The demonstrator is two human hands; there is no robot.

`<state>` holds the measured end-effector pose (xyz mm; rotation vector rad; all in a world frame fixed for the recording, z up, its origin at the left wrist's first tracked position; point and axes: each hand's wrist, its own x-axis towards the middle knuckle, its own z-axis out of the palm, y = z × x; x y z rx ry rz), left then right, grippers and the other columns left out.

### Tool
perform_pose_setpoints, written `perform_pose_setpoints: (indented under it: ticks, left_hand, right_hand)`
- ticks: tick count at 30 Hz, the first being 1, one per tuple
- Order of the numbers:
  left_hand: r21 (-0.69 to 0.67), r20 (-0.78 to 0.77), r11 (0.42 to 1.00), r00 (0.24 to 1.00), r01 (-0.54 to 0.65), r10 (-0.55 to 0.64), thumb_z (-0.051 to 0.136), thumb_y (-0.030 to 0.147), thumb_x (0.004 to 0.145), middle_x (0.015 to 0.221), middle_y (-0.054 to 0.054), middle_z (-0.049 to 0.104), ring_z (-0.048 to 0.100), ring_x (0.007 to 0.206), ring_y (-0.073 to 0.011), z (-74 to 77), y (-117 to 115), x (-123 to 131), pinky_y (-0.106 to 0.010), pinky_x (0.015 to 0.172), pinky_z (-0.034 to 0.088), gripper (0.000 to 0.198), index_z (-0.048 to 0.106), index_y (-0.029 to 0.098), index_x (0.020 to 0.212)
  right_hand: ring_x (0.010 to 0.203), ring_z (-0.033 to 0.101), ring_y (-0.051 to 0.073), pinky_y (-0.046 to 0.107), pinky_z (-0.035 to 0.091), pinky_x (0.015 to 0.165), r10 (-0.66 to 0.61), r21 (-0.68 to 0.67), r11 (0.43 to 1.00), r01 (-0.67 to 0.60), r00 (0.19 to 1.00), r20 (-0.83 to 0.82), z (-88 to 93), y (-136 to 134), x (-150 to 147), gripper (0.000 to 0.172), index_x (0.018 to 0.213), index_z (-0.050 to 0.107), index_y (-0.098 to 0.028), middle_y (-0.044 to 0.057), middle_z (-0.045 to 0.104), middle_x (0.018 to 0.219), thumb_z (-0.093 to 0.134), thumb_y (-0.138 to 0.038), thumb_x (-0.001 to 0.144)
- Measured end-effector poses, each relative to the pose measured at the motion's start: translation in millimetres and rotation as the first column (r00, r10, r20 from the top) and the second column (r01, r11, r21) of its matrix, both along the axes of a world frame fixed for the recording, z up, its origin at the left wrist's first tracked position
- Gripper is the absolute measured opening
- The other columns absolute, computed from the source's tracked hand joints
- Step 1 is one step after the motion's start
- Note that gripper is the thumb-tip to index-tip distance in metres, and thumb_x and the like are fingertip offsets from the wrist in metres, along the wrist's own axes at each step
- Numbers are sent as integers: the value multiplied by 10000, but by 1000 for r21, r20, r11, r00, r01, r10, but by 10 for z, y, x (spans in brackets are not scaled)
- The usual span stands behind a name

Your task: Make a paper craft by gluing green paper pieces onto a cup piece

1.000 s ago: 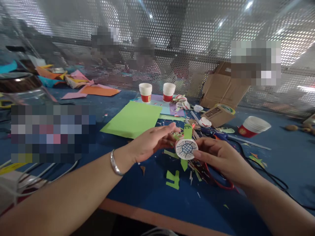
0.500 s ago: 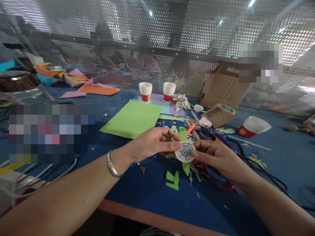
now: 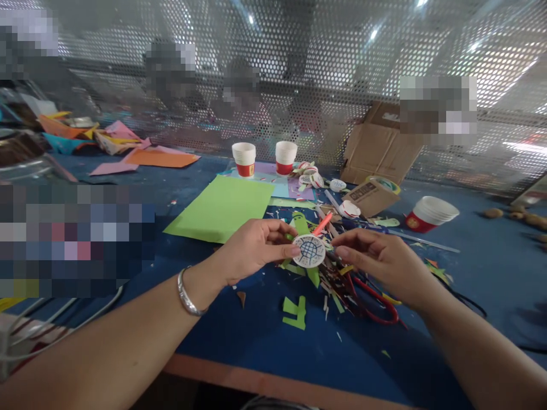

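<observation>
Between the thumb and fingers of my left hand (image 3: 271,245) is a paper turtle (image 3: 309,251), its round white shell drawn with a blue grid and dots. A green paper head and leg stick out from its edge. My right hand (image 3: 371,259) is just right of the shell, thumb and fingers apart, with a small gap to it. Under and beside the hands lie an orange-red pen (image 3: 322,224), paper scraps and red-handled scissors (image 3: 380,302), partly hidden. Cut green scraps (image 3: 294,312) lie nearer the table's front edge.
A green sheet (image 3: 222,208) lies left of centre. Stacked paper cups (image 3: 244,160) stand behind it, with more cups (image 3: 431,214) tilted at right. Further small white cup pieces (image 3: 337,185), cardboard (image 3: 380,148) and tape (image 3: 387,185) sit toward the perforated metal screen (image 3: 273,74).
My right hand has let go of the turtle's shell and moved slightly away to the right. The left hand keeps hold of it. The view has shifted a little.
</observation>
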<state>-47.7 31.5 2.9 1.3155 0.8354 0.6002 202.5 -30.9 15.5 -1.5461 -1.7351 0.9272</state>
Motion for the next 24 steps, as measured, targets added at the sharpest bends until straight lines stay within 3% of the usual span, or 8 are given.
perform_pose_setpoints:
  ticks: [5, 8, 11, 18, 24]
  left_hand:
    - [37, -11, 998, 999, -46, 46, 839, 297, 754, 879, -32, 731, 665, 788, -133, -9, 32, -8, -277, 734, 534, 355, 660, 153, 1024]
    - [75, -18, 995, 997, -68, 69, 828, 303, 763, 851, -23, 711, 645, 751, -124, 7, 33, -13, -266, 703, 516, 338, 660, 151, 1014]
    - [98, -23, 992, 997, -77, 79, 835, 312, 756, 849, -22, 702, 638, 749, -124, 25, 31, -15, -263, 697, 507, 348, 662, 152, 1012]
    - [45, 33, 995, 995, -91, 90, 824, 301, 777, 858, -7, 692, 647, 740, -119, 4, 52, -26, -268, 708, 519, 308, 656, 164, 996]
    - [-16, 97, 997, 992, -73, 75, 834, 277, 766, 922, -17, 702, 668, 796, -133, -8, 59, -34, -291, 765, 544, 312, 634, 164, 979]
  right_hand:
    - [671, 652, 197, 328, 489, 634, -232, 220, 960, 173, 932, 279, 31, 66, 411, 350, 971, 740, -219, 61, 765, 846, 651, -539, 862]
    - [645, 633, 211, 355, 462, 645, -302, 215, 949, 229, 854, 424, 15, 113, 640, 331, 908, 743, -228, 53, 741, 766, 645, -540, 855]
    - [654, 630, 220, 369, 448, 669, -281, 129, 960, 250, 817, 504, -20, 148, 780, 287, 846, 709, -220, 55, 725, 731, 668, -504, 849]
    - [680, 632, 240, 372, 414, 672, -322, 80, 942, 327, 808, 493, -40, 183, 911, 203, 771, 675, -212, 63, 719, 731, 800, -365, 721]
    - [512, 571, 187, 327, 379, 533, -365, -54, 917, 396, 885, 289, -91, 218, 949, 212, 710, 654, -206, 31, 664, 560, 849, -254, 639]
